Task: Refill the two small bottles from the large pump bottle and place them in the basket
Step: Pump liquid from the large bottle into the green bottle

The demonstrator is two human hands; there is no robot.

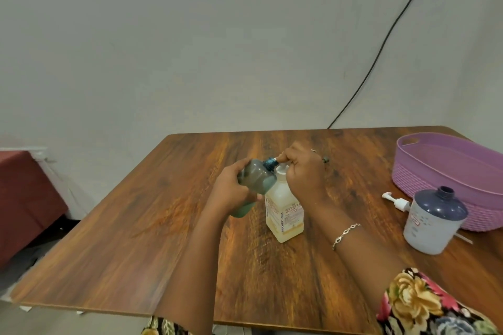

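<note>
My left hand (230, 189) grips a teal small bottle (255, 179), tilted so that its open neck points at the white nozzle of the large pump bottle (284, 215). That large bottle stands upright mid-table, pale yellow with a label. My right hand (302, 171) is closed over its pump head. A second small bottle (432, 219), white with a dark blue shoulder and an open neck, stands at the right. Behind it sits the purple basket (424, 168), which holds no bottle.
A loose white pump cap (396, 200) lies on the wooden table (141, 212) between the blue-topped bottle and the basket. A black cable (381, 49) runs down the wall behind. A dark red surface (24, 193) sits off the table's left edge.
</note>
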